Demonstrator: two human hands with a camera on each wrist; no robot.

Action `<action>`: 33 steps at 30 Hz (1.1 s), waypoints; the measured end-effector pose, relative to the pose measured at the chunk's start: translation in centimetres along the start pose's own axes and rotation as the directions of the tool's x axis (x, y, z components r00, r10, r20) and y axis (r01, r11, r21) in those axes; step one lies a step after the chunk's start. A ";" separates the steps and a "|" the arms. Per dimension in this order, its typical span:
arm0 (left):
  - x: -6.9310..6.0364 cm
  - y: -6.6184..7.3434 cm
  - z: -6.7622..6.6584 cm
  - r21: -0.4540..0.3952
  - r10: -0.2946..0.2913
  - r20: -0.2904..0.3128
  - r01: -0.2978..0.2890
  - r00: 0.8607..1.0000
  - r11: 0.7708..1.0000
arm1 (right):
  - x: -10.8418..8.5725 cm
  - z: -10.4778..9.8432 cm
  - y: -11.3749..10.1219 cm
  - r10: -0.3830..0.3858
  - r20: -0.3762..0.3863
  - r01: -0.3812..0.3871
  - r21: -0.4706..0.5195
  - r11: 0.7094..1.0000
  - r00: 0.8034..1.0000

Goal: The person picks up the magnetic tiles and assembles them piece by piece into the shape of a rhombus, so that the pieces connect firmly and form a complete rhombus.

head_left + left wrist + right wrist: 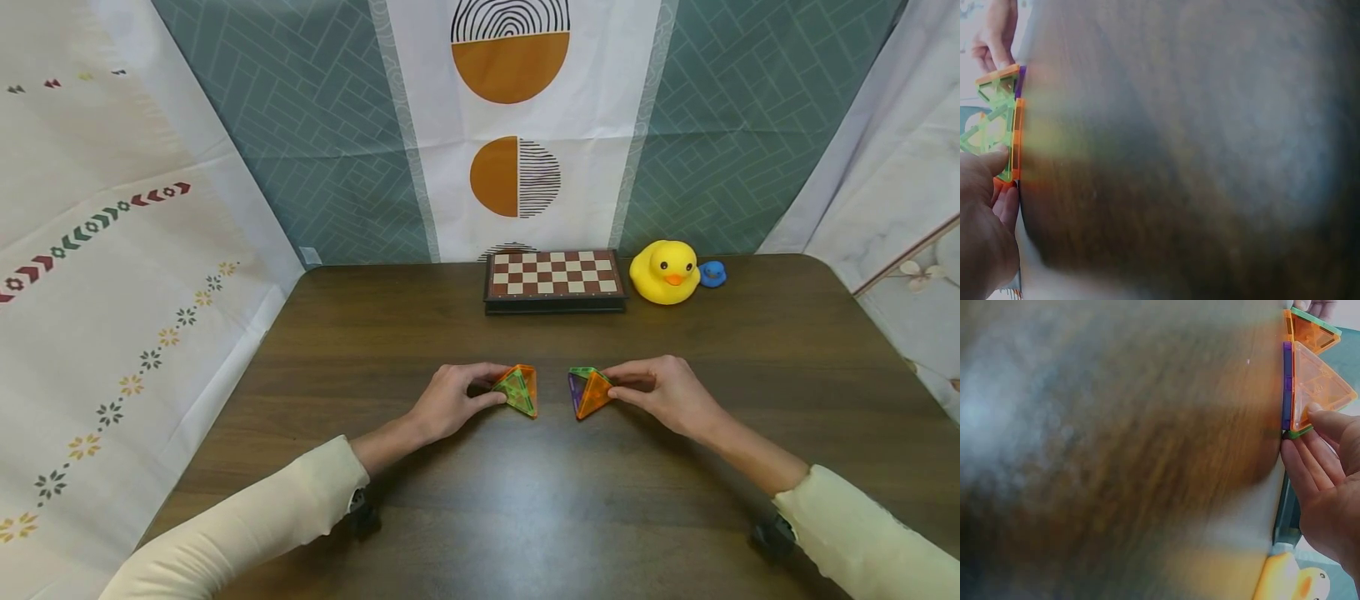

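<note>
My left hand (452, 402) pinches a small piece made of translucent triangular magnetic tiles (517, 392), green and orange, between thumb and fingers. On the right, my right hand (673, 398) pinches a similar piece of magnetic tiles (594, 395), with orange, green and purple sides. Both pieces stand at the tabletop, a short gap apart in the head view. In the right wrist view, the thumb lies on the orange tile (1322, 381) and a purple tile (1287, 387) edges the table side. The left wrist view shows the green tile (999, 128) under the left thumb.
A brown wooden table (495, 517) lies below. Behind the hands sit a folded checkered board (555, 275), a yellow rubber duck (663, 283) and a small blue duck (712, 273). Patterned cloths (337, 142) hang at the back and sides.
</note>
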State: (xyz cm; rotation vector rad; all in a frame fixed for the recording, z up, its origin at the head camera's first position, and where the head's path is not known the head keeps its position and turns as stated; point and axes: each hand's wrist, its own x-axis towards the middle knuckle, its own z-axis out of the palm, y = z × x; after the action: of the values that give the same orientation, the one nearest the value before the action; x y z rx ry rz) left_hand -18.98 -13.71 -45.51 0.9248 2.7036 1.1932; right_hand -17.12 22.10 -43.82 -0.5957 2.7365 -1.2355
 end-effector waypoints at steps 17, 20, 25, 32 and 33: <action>0.5 0.7 0.8 -0.009 0.007 0.010 -0.007 1.000 1.000 | 0.2 0.6 -0.3 -0.018 -0.008 0.018 0.016 1.000 1.000; 0.7 0.8 1.0 -0.008 0.008 0.015 -0.008 1.000 1.000 | 0.3 0.8 -0.5 -0.030 -0.007 0.030 0.018 0.999 1.000; 0.9 1.0 1.3 -0.014 0.011 0.022 -0.011 1.000 1.000 | 0.5 1.0 -0.6 -0.031 -0.005 0.031 0.019 0.999 1.000; 1.1 1.1 1.7 -0.015 0.031 0.022 -0.031 0.999 0.999 | 0.6 1.3 -0.8 -0.036 0.000 0.036 0.036 0.999 0.999; 1.1 1.2 1.7 -0.018 0.032 0.025 -0.032 0.999 0.999 | 0.6 1.3 -0.8 -0.038 0.001 0.038 0.039 0.999 0.999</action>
State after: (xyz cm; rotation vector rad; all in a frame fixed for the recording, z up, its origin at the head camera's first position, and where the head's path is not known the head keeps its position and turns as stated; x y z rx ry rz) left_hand -18.87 -11.37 -45.67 0.9781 2.6644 1.2001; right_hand -17.12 20.50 -44.04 -0.6474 2.7052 -1.2926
